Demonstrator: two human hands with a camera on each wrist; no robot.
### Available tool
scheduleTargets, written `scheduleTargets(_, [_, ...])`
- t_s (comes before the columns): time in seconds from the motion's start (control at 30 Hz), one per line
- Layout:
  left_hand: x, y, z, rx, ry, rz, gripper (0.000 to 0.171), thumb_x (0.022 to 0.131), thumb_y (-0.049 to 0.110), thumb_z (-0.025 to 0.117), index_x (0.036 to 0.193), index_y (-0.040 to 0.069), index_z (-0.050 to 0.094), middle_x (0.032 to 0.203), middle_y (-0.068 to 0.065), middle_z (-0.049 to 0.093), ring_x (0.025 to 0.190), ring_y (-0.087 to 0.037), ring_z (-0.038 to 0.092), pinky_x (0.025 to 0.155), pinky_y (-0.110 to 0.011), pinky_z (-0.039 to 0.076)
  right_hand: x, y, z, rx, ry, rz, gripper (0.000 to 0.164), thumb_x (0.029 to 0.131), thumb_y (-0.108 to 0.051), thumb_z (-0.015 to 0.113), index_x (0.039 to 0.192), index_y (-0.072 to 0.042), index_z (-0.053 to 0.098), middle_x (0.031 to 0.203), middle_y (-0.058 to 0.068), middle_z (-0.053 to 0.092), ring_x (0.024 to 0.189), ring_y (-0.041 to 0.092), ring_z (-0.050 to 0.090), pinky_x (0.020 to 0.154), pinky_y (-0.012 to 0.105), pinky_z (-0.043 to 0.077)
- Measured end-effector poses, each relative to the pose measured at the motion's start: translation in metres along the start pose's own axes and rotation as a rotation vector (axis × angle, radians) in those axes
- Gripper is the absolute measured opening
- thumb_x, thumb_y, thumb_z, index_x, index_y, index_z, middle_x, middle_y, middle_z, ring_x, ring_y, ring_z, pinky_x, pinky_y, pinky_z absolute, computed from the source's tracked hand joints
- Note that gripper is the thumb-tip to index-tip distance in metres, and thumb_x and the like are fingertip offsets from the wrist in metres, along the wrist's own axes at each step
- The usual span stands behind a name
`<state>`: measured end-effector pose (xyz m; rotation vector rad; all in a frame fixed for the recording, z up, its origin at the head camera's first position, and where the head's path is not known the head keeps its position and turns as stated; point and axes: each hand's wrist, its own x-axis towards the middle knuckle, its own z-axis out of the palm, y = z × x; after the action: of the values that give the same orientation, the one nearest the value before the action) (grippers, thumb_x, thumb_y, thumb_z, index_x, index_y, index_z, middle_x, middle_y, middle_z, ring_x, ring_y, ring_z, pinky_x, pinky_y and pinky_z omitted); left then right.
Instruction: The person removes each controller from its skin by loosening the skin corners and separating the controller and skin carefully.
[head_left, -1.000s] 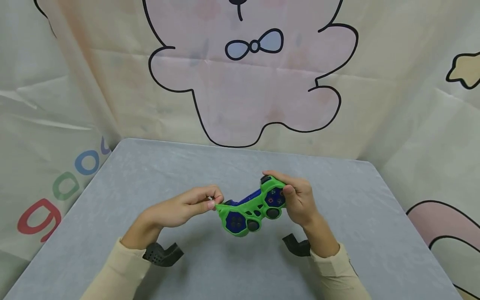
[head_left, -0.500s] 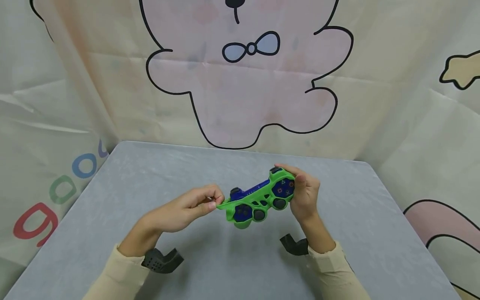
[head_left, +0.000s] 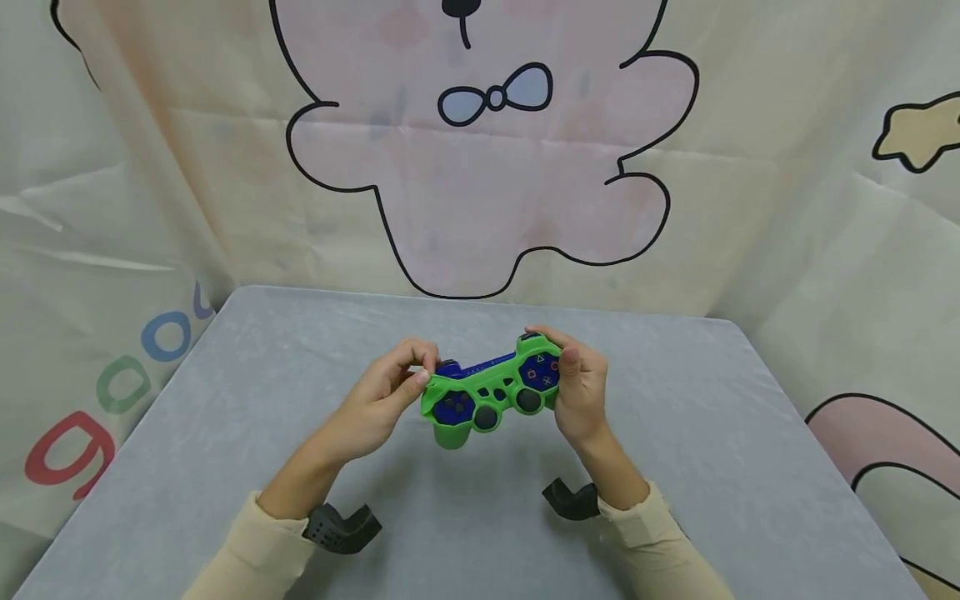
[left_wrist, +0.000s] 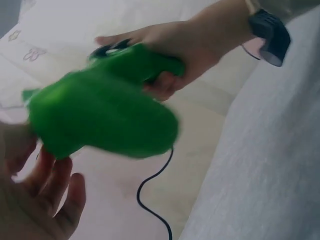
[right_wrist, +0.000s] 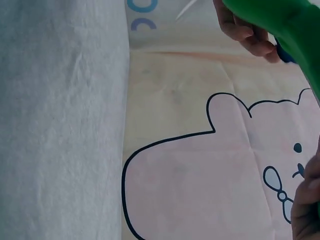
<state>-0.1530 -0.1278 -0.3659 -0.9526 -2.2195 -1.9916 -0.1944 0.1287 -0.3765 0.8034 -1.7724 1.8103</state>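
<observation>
A blue game controller [head_left: 454,407] in a green silicone cover [head_left: 463,387] is held above the table, tilted with its right end higher. My right hand [head_left: 583,392] grips the right handle, thumb on the front near the symbol buttons. At the upper left corner, my left hand [head_left: 375,408] pinches the cover's edge between thumb and forefinger. The left wrist view shows the covered handles [left_wrist: 100,115] from behind, blurred. Only part of the green cover [right_wrist: 280,20] enters the right wrist view, with left-hand fingers [right_wrist: 240,31] by it.
Grey cloth covers the table [head_left: 480,533] beneath both hands. Behind it hangs a cream curtain [head_left: 247,208] printed with a pink bear. Black curved mounts [head_left: 341,530] sit at both wrists.
The left hand has risen and the cover's corner, earlier pulled out to a point, now lies close against the controller. The right hand went right, then back left with the controller.
</observation>
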Motion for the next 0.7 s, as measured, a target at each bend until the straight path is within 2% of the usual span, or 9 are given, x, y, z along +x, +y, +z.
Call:
scheduleTargets(0.1, [0.002,0.001,0.009,-0.001,0.127,-0.045,0.014,0.11,0.01,0.039,0.118,0.0,0.044,0.125,-0.011,0.049,0.114,-0.015,0.053,0.092,-0.022,0.048,-0.003,-0.002,0.001,-0.012,0.079,0.041,0.077,0.104,-0.055,0.042,0.112,0.017,0.066,0.087,-0.01,0.072,0.065,0.001,0.067,0.055,0.017,0.055])
scheduleTargets(0.17, [0.003,0.001,0.015,-0.002,0.162,-0.065,0.025,0.111,0.014,0.037,0.133,0.004,0.04,0.135,-0.013,0.051,0.117,-0.013,0.057,0.094,-0.022,0.049,-0.004,-0.003,0.002,-0.017,0.133,0.087,0.073,0.104,-0.054,0.041,0.113,0.014,0.066,0.084,-0.009,0.071,0.063,0.002,0.065,0.052,0.018,0.054])
scheduleTargets(0.23, [0.004,0.001,0.019,-0.002,0.142,-0.052,0.039,0.111,0.016,0.036,0.149,0.009,0.033,0.141,-0.016,0.05,0.117,-0.015,0.058,0.094,-0.024,0.05,-0.005,-0.005,0.003,-0.027,0.171,0.144,0.071,0.105,-0.055,0.039,0.115,0.01,0.066,0.081,-0.008,0.069,0.06,0.003,0.064,0.047,0.019,0.052])
scheduleTargets(0.3, [0.004,0.001,0.023,0.007,0.09,-0.039,0.048,0.111,0.02,0.037,0.158,0.018,0.025,0.14,-0.016,0.049,0.113,-0.017,0.056,0.088,-0.025,0.05,-0.007,-0.007,0.005,-0.03,0.189,0.197,0.068,0.105,-0.055,0.037,0.118,0.005,0.066,0.079,-0.006,0.067,0.058,0.006,0.062,0.043,0.022,0.05])
scheduleTargets(0.37, [0.003,0.001,0.024,0.008,0.044,-0.035,0.057,0.109,0.022,0.044,0.161,0.025,0.02,0.138,-0.016,0.047,0.108,-0.02,0.054,0.084,-0.026,0.05,-0.008,-0.008,0.007,-0.041,0.18,0.231,0.067,0.105,-0.056,0.035,0.121,0.001,0.065,0.08,-0.005,0.066,0.058,0.008,0.061,0.041,0.023,0.049])
scheduleTargets(0.47, [0.001,0.003,0.023,0.012,0.032,-0.057,0.071,0.103,0.021,0.06,0.16,0.034,0.019,0.133,-0.013,0.045,0.103,-0.022,0.054,0.077,-0.027,0.052,-0.01,-0.011,0.011,-0.053,0.143,0.238,0.065,0.106,-0.055,0.031,0.126,-0.002,0.063,0.084,-0.003,0.065,0.061,0.01,0.062,0.042,0.025,0.051])
scheduleTargets(0.53, [0.0,0.004,0.021,0.023,0.035,-0.065,0.08,0.097,0.015,0.068,0.159,0.034,0.021,0.132,-0.013,0.047,0.101,-0.023,0.06,0.077,-0.028,0.057,-0.011,-0.012,0.013,-0.053,0.116,0.232,0.066,0.107,-0.056,0.028,0.128,-0.003,0.061,0.086,-0.004,0.065,0.062,0.01,0.062,0.043,0.026,0.051])
scheduleTargets(0.7, [-0.002,0.006,0.017,0.051,0.025,-0.031,0.087,0.087,0.0,0.076,0.156,0.021,0.028,0.128,-0.017,0.051,0.095,-0.023,0.069,0.074,-0.033,0.062,-0.013,-0.016,0.016,-0.031,0.066,0.216,0.066,0.107,-0.055,0.024,0.13,-0.004,0.059,0.085,-0.002,0.063,0.061,0.009,0.061,0.042,0.027,0.051])
